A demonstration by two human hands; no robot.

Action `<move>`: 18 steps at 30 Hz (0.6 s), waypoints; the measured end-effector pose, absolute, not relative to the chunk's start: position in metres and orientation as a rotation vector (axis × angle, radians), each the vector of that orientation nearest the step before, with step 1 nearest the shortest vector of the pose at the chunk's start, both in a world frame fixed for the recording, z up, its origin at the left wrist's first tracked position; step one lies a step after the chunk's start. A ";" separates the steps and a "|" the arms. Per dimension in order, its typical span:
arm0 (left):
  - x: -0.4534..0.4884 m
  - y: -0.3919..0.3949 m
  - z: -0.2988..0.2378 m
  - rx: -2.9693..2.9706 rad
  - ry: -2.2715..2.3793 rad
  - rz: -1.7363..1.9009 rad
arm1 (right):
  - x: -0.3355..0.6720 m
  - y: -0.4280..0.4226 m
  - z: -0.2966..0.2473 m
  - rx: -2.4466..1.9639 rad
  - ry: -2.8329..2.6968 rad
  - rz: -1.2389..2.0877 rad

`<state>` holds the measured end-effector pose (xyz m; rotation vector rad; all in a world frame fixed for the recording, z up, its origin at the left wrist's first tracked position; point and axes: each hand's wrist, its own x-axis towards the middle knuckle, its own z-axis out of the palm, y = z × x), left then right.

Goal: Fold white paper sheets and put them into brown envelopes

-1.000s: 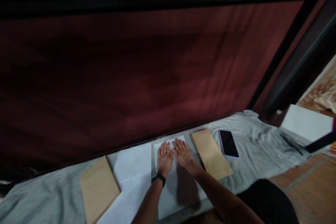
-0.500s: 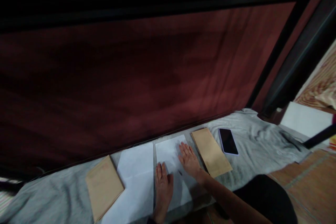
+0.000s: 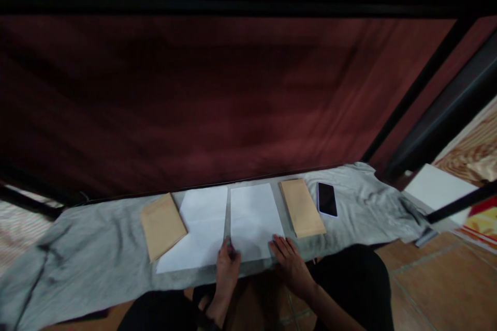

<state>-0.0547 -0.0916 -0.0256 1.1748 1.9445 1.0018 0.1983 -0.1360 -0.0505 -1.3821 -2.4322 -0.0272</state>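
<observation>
Two white sheets of paper lie side by side with a narrow gap between them: the left sheet and the right sheet. At the lower end of that gap is my left hand, its fingers curled together; a small dark spot shows at the fingertips, too unclear to name. My right hand rests at the lower right corner of the right sheet, fingers stretched out. A brown paper envelope overlaps the left sheet's edge. Another brown envelope lies right of the right sheet.
A smartphone lies beyond the right envelope. Everything rests on a grey cloth along a dark red panel. A white box-like object stands at far right near a dark bar. Tiled floor lies below.
Both hands have slid down the right sheet toward its near edge. My left hand's fingers, formerly stretched out, are now curled. The camera view has shifted and levelled.
</observation>
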 end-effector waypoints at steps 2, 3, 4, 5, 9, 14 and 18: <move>-0.051 -0.089 -0.020 1.005 1.864 1.071 | 0.201 -0.133 -0.049 -1.381 -2.430 0.012; -0.049 -0.089 -0.018 0.908 1.826 1.100 | 0.202 -0.131 -0.049 -1.388 -2.422 0.030; -0.048 -0.088 -0.016 0.818 1.797 1.123 | 0.202 -0.130 -0.048 -1.396 -2.413 0.048; -0.048 -0.087 -0.014 0.747 1.777 1.137 | 0.203 -0.129 -0.048 -1.403 -2.406 0.068; -0.051 -0.091 -0.003 0.610 1.744 1.098 | 0.202 -0.128 -0.050 -1.442 -2.364 0.146; -0.054 -0.106 0.010 0.466 1.644 1.021 | 0.204 -0.129 -0.050 -1.440 -2.288 0.233; -0.053 -0.121 0.014 0.392 1.559 0.947 | 0.215 -0.129 -0.046 -1.385 -2.236 0.364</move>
